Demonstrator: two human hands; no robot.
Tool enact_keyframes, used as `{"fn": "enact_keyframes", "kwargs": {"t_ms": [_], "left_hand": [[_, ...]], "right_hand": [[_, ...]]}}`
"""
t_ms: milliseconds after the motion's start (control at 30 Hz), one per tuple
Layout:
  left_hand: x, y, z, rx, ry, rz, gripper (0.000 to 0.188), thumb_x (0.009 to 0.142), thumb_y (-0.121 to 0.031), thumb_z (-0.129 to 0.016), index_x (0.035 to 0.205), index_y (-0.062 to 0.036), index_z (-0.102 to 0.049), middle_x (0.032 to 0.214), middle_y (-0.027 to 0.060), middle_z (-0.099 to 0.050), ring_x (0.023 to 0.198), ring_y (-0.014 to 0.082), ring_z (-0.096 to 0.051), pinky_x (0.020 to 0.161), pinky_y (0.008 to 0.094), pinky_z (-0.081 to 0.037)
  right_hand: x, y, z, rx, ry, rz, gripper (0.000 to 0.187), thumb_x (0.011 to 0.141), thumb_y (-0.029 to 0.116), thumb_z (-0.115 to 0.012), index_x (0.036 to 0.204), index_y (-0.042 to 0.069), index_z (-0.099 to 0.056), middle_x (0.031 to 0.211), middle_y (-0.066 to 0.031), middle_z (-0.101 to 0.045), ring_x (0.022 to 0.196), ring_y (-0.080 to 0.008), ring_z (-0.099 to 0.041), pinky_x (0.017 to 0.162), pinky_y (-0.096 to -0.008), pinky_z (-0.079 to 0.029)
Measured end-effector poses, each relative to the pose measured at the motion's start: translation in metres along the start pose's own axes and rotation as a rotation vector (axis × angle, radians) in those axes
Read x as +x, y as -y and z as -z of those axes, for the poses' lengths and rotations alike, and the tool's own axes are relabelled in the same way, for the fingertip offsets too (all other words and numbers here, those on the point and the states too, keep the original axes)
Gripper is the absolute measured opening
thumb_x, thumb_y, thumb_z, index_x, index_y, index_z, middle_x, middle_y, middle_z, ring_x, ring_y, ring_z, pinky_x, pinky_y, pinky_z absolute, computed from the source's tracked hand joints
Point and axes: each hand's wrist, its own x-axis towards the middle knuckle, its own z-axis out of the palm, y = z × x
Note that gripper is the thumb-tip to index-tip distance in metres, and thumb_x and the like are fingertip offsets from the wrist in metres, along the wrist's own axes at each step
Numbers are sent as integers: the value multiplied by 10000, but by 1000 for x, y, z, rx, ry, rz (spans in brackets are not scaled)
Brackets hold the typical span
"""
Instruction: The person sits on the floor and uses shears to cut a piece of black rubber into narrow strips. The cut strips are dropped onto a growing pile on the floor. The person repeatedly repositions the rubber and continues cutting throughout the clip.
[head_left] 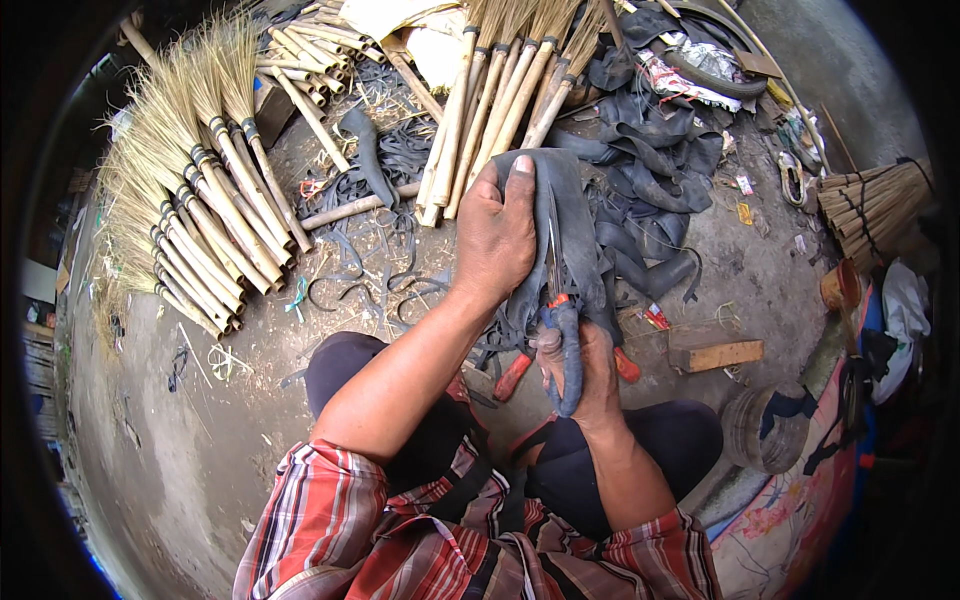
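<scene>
My left hand point(495, 240) grips a dark sheet of inner-tube rubber point(578, 195) near its upper left edge, thumb pressed on top and fingers hidden behind. In my right hand point(592, 380) is a pair of scissors point(568, 355), its handle loops wrapped in dark material with a bit of red near the pivot. The narrow blades point away from me and lie along the rubber; whether they are parted is hard to tell. Cut rubber hangs around them. Just under my hands, a red-handled tool point(512, 377) lies on the floor, partly hidden.
Grass brooms with bamboo handles point(200, 200) lie in rows at left; more brooms point(505, 100) lie ahead. Rubber scraps point(660, 170) are heaped at the right, rubber strips point(380, 260) at centre left. A wood block point(715, 355) sits near my right knee. Bundled sticks point(880, 210) stand far right.
</scene>
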Motion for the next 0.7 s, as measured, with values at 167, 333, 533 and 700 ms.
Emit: {"fn": "enact_keyframes", "kwargs": {"t_ms": [167, 333, 533, 700], "left_hand": [[-2, -1, 1, 6, 34, 19, 350, 1140, -291, -497, 1210, 19, -645, 1001, 31, -708, 865, 70, -608, 784, 255, -521], [-11, 2, -4, 77, 93, 10, 327, 1140, -264, -484, 1201, 11, -651, 1019, 39, -711, 914, 87, -609, 844, 280, -513], [-10, 0, -8, 49, 87, 16, 374, 1137, -306, -495, 1186, 24, -663, 1000, 29, -708, 888, 81, -600, 836, 272, -507], [5, -16, 6, -61, -36, 243, 505, 1113, -429, -518, 1015, 25, -717, 881, 11, -677, 783, 78, -551, 740, 255, -469]], "right_hand": [[7, 3, -2, 18, -3, 1, 467, 1024, 468, -685, 883, 30, -606, 652, 22, -510, 614, -93, -494, 571, -309, -388], [11, 2, 2, 79, -29, 65, 459, 1031, 467, -676, 881, 43, -585, 713, 30, -476, 656, -87, -450, 590, -300, -363], [5, 4, 4, 64, -71, -22, 416, 989, 428, -756, 880, 55, -605, 645, 36, -513, 568, -52, -463, 518, -277, -362], [3, 1, 3, -18, -22, -74, 371, 968, 376, -790, 910, 44, -636, 653, 17, -581, 543, -53, -518, 504, -268, -408]]}}
